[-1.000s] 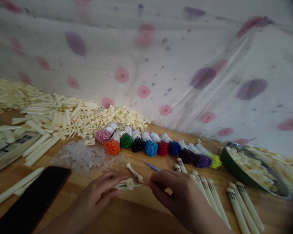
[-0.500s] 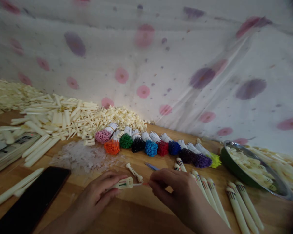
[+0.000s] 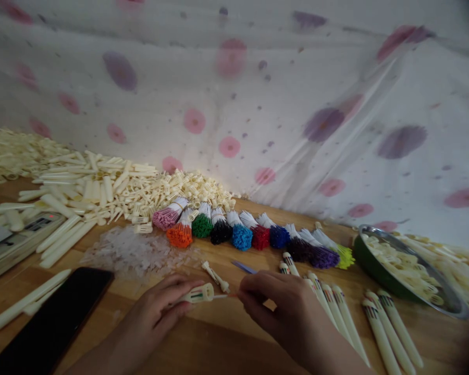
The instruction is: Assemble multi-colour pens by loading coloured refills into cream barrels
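Note:
My left hand (image 3: 166, 307) is closed around a cream pen barrel (image 3: 200, 294) with slots at its open end, which faces right; a bit of green shows in a slot. Between the fingertips of my right hand (image 3: 271, 299) is a thin white pen refill (image 3: 221, 296) with an orange end. Its white tip reaches the mouth of the barrel; how far in it goes I cannot tell. Just beyond lies a small cream plastic part (image 3: 214, 277). A pointed bluish blade-like piece (image 3: 243, 267) lies partly behind my right hand.
Refill bundles in several colours, such as orange (image 3: 179, 235), line the table. Behind them are heaped cream parts (image 3: 140, 187); clear plastic bits (image 3: 128, 252) lie left. A phone (image 3: 50, 323) rests front left. Multicolour pens (image 3: 379, 333) and a bowl of parts (image 3: 359, 255) are right.
Both hands stay almost in place. The barrel and the refill keep nearly the same position, end to end.

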Tool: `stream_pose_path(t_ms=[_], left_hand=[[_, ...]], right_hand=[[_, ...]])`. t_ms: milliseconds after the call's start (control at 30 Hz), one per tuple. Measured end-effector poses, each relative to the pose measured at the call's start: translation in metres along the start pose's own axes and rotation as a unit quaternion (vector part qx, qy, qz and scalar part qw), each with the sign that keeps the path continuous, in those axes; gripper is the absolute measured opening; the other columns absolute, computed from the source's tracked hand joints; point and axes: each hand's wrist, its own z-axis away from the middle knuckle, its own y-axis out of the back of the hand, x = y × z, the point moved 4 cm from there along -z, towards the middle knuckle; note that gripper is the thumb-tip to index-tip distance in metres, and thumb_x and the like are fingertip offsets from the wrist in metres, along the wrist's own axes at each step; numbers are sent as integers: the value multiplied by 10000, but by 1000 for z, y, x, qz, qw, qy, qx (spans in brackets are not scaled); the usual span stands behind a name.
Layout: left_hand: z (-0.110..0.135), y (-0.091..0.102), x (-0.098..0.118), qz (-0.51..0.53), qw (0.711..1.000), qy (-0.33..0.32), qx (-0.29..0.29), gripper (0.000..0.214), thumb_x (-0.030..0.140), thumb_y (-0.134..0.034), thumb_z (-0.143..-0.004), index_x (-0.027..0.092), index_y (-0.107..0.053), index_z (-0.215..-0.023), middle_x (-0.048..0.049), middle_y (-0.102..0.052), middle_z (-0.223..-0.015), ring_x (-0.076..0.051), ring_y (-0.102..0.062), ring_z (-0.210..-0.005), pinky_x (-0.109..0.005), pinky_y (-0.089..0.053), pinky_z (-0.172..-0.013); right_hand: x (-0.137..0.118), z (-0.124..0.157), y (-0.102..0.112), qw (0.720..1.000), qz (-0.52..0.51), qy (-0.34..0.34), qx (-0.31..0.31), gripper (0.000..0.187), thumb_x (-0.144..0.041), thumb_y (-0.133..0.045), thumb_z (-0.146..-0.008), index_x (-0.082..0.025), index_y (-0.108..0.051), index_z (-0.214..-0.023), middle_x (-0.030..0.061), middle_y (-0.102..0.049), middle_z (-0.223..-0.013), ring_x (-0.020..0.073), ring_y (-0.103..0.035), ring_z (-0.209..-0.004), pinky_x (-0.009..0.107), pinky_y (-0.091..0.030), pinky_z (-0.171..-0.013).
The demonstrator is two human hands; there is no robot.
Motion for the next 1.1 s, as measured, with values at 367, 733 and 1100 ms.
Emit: stream_pose_path(t_ms=[367, 733, 1100], left_hand=[[1, -3, -1, 18, 1000, 5, 8, 407, 173, -528, -843, 397, -582, -1178, 38, -664, -1139, -169, -608, -1057, -243, -476, -895], [0, -5, 4, 34, 999, 11, -19, 394, 187, -508, -863, 374, -565, -1205, 11, -662, -1132, -184, -600, -1067, -273, -485, -893], [0, -1, 7, 52, 998, 13, -13, 385, 175, -504, -865, 356, -573, -1198, 7, -657, -1141, -192, -591, -1072, -288, -467, -915]], right_hand=[[3, 1, -8, 1000, -15, -4, -23, 141, -85, -536, -793, -161, -621, -711, -13, -617, -610, 81, -524, -524, 168, -363, -493], [19, 3, -46, 967, -163, -164, -102, 90, -168, -557, -817, -150, -634, -775, -1, -610, -622, 96, -531, -543, 185, -389, -499], [27, 2, -45, 941, -279, -166, -96, 286, -370, -490, -899, -142, -647, -825, 29, -624, -706, 100, -550, -610, 196, -454, -534]])
